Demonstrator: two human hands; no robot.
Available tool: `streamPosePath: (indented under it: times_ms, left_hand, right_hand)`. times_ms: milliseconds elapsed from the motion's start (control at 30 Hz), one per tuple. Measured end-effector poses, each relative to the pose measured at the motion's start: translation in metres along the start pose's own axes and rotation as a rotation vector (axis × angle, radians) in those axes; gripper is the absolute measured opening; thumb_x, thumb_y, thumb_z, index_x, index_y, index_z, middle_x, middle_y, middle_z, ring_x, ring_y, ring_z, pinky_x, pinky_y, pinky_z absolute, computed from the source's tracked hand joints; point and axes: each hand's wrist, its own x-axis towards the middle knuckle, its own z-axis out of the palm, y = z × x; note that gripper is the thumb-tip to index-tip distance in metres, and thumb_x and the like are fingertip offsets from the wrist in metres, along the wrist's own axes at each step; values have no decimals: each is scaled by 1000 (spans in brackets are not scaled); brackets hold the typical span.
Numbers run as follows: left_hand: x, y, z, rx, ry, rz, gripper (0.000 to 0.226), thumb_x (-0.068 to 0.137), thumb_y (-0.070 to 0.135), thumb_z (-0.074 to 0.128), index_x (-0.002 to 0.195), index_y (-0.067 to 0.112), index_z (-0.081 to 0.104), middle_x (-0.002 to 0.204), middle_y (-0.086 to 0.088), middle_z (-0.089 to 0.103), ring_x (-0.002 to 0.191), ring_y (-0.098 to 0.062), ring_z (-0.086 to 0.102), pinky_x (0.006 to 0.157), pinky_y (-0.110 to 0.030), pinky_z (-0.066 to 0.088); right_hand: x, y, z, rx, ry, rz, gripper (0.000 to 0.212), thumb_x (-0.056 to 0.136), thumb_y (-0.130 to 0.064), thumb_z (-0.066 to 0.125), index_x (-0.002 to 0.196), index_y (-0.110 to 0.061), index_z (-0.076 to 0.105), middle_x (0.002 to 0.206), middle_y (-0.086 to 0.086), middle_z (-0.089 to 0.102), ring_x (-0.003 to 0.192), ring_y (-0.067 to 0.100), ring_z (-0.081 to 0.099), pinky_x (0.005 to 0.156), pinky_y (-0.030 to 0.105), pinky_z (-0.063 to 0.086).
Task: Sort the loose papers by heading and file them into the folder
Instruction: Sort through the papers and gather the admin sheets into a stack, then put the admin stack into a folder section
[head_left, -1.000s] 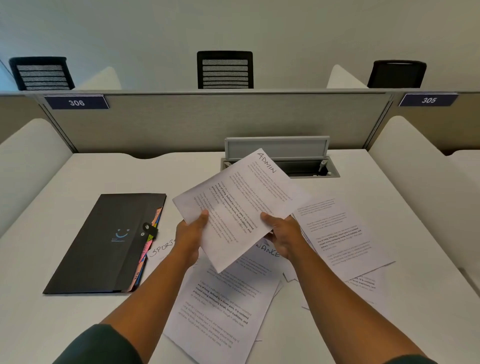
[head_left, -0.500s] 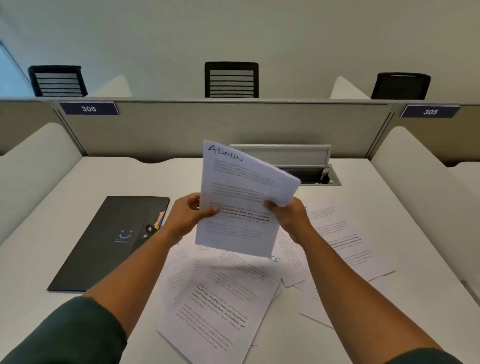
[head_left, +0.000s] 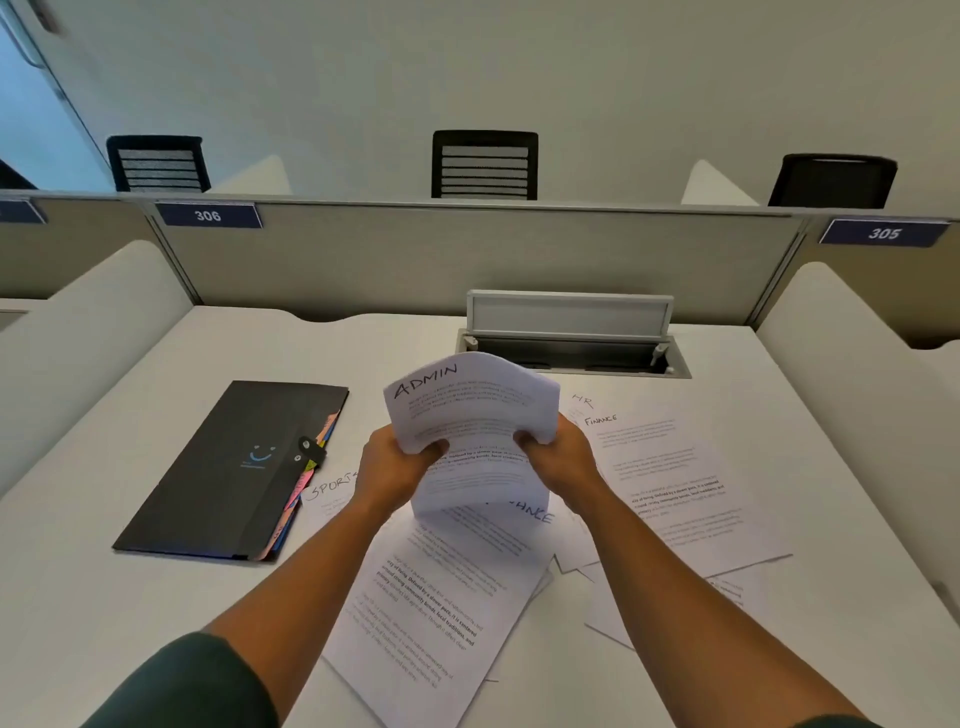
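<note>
Head view: your left hand (head_left: 397, 467) and right hand (head_left: 558, 457) are gripping the ADMIN sheet (head_left: 475, 415) by its side edges, fingers curled, holding it upright and bowed above the loose papers (head_left: 431, 597) lying on the white desk (head_left: 104, 597). The black folder (head_left: 228, 473) is lying closed to your left, below the grey partition (head_left: 467, 260).

A white table (head_left: 130, 597) sits boxed in by a grey partition (head_left: 467, 260) at the back and rounded white side dividers (head_left: 88, 332). Blue plates on the partition read 306 (head_left: 208, 215) and 305 (head_left: 884, 233). A cable hatch (head_left: 571, 332) stands open in the table's far edge. Beyond the partition, three black chair backs (head_left: 484, 165) line a plain pale wall (head_left: 519, 67), and cool bluish light shows at the far left.
</note>
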Motion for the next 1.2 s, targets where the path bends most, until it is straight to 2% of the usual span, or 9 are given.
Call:
streamPosePath:
  times_ms: [133, 333, 467, 600, 733, 800, 900, 1067, 1200]
  left_hand:
    - [-7, -8, 5, 20, -23, -64, 31, 87, 20, 73, 117, 22, 67, 113, -1, 70, 101, -26, 64, 81, -42, 58]
    - [-11, -3, 3, -93, -34, -50, 11, 95, 26, 63, 105, 29, 64, 102, 6, 70, 91, -19, 68, 64, -27, 55]
    - [-5, 0, -8, -192, -15, -86, 19, 94, 33, 63, 108, 21, 66, 98, 1, 75, 83, -19, 74, 70, -36, 62]
    - [5, -4, -27, -244, -23, -116, 21, 93, 33, 64, 108, 18, 67, 96, -1, 76, 79, -19, 75, 66, -34, 62]
    - [20, -17, -57, -241, -61, -146, 26, 94, 36, 63, 112, 17, 66, 98, -4, 76, 80, -24, 76, 70, -44, 63]
    - [26, -26, -71, -249, -59, -157, 16, 95, 33, 63, 106, 22, 65, 97, -2, 76, 80, -23, 76, 70, -42, 63]
    - [35, -41, -92, -248, -68, -157, 13, 95, 33, 62, 102, 23, 67, 96, -1, 76, 80, -20, 75, 70, -39, 62]
    - [57, -86, -127, -100, 110, -220, 22, 98, 32, 57, 97, 16, 71, 93, 0, 74, 80, -16, 68, 67, -30, 54]
    - [71, -123, -158, 410, 144, -148, 20, 90, 28, 65, 110, 24, 67, 110, 1, 66, 90, -13, 61, 76, -28, 47]
  right_hand:
    - [-9, 19, -2, -68, -87, 53, 16, 94, -17, 61, 108, -23, 55, 101, 2, 63, 92, 20, 61, 71, 25, 51]
    - [-6, 24, -8, -60, -20, 19, 10, 96, -24, 59, 105, -23, 58, 101, 0, 66, 92, 22, 64, 79, 31, 55]
    - [-2, 17, -3, -36, -4, -10, 16, 96, -25, 57, 112, -22, 57, 106, -1, 66, 93, 21, 64, 70, 23, 52]
    - [4, 8, 14, 5, -32, 20, 23, 97, -25, 57, 119, -24, 54, 111, -3, 64, 93, 17, 65, 67, 20, 51]
    - [11, 2, 40, 91, -95, 117, 26, 95, -27, 60, 121, -25, 56, 116, -4, 67, 99, 18, 67, 81, 35, 58]
    - [14, 0, 57, 152, -108, 157, 26, 94, -25, 62, 119, -25, 59, 116, -3, 69, 100, 19, 68, 89, 43, 57]
    - [19, -2, 81, 171, -88, 182, 25, 93, -24, 62, 118, -25, 60, 114, -2, 70, 97, 21, 70, 88, 45, 57]
    - [25, -3, 112, 123, -4, 217, 27, 93, -19, 59, 120, -21, 60, 112, 0, 69, 96, 23, 68, 85, 40, 57]
    - [27, 0, 127, 109, 55, 239, 27, 94, -16, 59, 120, -18, 60, 112, 2, 69, 96, 22, 67, 81, 35, 56]
